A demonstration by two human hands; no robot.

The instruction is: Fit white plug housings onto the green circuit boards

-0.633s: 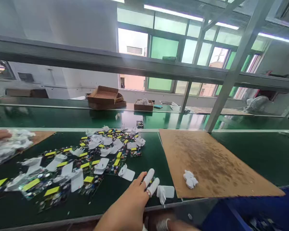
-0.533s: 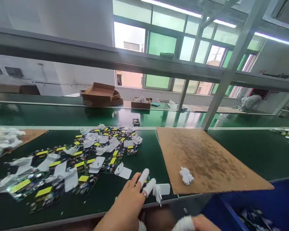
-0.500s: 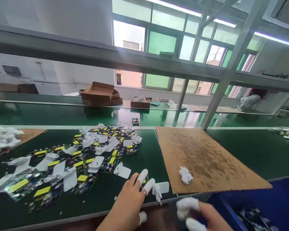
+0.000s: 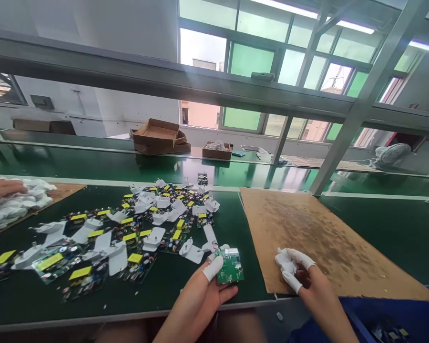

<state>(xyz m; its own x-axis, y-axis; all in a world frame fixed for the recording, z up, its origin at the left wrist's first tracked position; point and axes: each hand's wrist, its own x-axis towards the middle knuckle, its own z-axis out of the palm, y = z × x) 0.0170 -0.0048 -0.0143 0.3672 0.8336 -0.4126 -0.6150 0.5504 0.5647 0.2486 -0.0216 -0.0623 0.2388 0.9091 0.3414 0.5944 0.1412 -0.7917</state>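
In my left hand (image 4: pixel 196 302), a green circuit board (image 4: pixel 230 267) is gripped between thumb and fingers, its flat underside turned up. A white plastic plug plate (image 4: pixel 210 236) sticks out behind the board. White finger covers are on several of my fingertips. My right hand (image 4: pixel 312 276) is closed on a white wad (image 4: pixel 283 261), which looks like crumpled cloth, over the near left part of the brown cardboard sheet (image 4: pixel 329 238). To the left of my left hand lies a spread pile of circuit boards with yellow blocks (image 4: pixel 135 258) and white plug plates (image 4: pixel 153 239).
Blue bin (image 4: pixel 411 314) with boards, below the table's right front edge. Another person's hand (image 4: pixel 3 188) rests on a white heap (image 4: pixel 17 205) at the far left. Cardboard boxes (image 4: pixel 157 136) stand at the back. A slanted metal post (image 4: pixel 353 114) rises behind the cardboard sheet.
My left hand has picked up the circuit board from near the table edge and turned its underside up. My right hand has moved up onto the cardboard and closed on the white wad.
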